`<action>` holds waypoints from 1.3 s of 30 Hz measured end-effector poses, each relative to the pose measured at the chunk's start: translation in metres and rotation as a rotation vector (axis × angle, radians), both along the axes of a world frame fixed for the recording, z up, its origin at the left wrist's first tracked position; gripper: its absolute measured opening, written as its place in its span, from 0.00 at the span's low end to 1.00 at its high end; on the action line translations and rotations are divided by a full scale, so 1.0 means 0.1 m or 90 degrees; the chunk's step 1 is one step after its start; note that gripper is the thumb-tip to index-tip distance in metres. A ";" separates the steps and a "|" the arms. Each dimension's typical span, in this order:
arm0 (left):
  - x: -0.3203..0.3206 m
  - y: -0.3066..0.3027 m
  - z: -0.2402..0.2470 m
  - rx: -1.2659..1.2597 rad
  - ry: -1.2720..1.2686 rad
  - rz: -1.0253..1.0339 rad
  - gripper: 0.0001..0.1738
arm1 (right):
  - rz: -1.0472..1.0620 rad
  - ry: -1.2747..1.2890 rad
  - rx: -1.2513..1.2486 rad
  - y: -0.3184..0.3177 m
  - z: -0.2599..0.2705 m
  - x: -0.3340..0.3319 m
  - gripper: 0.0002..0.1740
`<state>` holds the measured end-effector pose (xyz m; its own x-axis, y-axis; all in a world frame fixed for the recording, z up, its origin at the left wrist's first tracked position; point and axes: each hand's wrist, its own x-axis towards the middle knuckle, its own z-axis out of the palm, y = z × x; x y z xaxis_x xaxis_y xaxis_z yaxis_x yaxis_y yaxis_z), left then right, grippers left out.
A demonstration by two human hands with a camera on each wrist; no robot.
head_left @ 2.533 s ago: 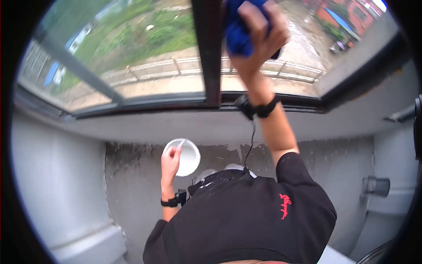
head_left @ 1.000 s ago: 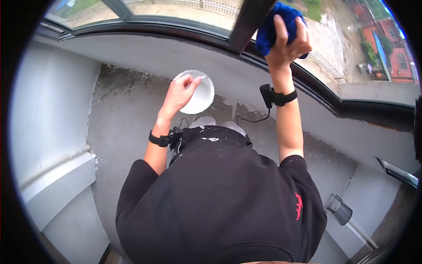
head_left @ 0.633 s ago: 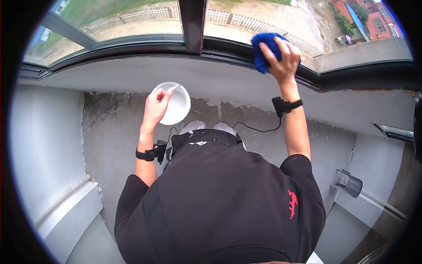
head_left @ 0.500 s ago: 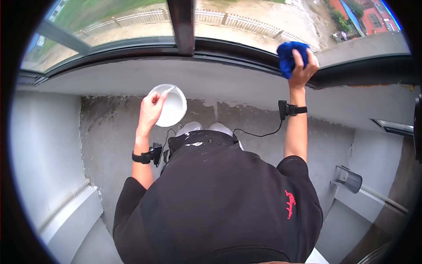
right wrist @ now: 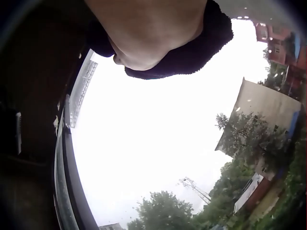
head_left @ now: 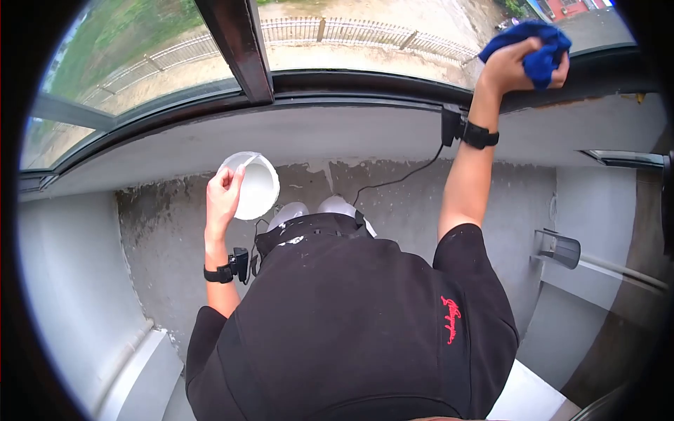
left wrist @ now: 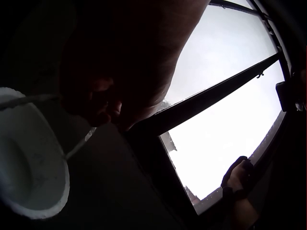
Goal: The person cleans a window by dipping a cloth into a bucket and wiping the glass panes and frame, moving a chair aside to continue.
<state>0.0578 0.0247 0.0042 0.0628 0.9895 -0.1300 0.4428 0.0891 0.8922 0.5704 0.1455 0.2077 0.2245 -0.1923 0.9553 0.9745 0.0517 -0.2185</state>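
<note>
My right hand (head_left: 511, 69) grips a crumpled blue cloth (head_left: 518, 38) at the right end of the window, its arm stretched up and outward. In the right wrist view the cloth (right wrist: 213, 40) looks dark and fuzzy, bunched under the hand against the bright pane. Down at the left, my left hand (head_left: 223, 198) holds a white bucket (head_left: 275, 186) by its thin handle. From the left wrist view, that handle (left wrist: 81, 144) runs from the bucket's rim (left wrist: 66, 189) up into the curled fingers. The bucket hangs beside my feet, with its inside facing up.
A dark window frame (head_left: 351, 88) crosses the front, with an upright bar (head_left: 242, 52) left of centre. Below it runs a grey wall. A cable (head_left: 404, 175) trails from the right wrist strap. At the right, a grey cup-like holder (head_left: 562, 250) juts from the wall.
My right hand has brought the cloth down from the pane to the lower frame, then rightward to the window's right end. My left hand keeps holding the bucket. The head view has shifted.
</note>
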 end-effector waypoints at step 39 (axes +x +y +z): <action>2.39 -0.33 0.12 0.006 0.087 -0.490 0.27 | 0.570 1.029 0.411 -5.36 -2.74 0.75 0.26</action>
<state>0.2972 -0.0083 0.0166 0.7160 0.6750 -0.1782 0.4827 -0.2943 0.8248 0.6453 -0.3900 -0.0663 0.8874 0.2760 -0.3692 -0.4366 0.7602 -0.4812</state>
